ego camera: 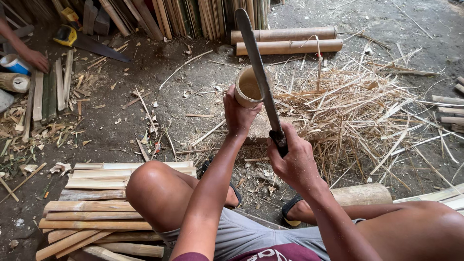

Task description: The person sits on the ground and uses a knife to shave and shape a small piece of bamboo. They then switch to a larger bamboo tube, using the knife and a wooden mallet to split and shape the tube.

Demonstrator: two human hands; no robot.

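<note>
My left hand (pixel 239 112) grips an upright hollow bamboo section (pixel 247 87) by its wall, its open end facing up toward me. My right hand (pixel 293 159) is closed around the dark handle of a long machete (pixel 258 72). The grey blade slants up and away, crossing over the right side of the bamboo's rim. The bamboo stands on a flat block that is mostly hidden behind my hands. My bare knees frame the bottom of the view.
A stack of split bamboo slats (pixel 96 212) lies at my left knee, a heap of thin shavings (pixel 353 111) to the right. Two bamboo poles (pixel 285 41) lie beyond. Another person's hand (pixel 34 59) rests at far left near a handsaw (pixel 84 42). A bamboo log (pixel 362 194) lies by my right foot.
</note>
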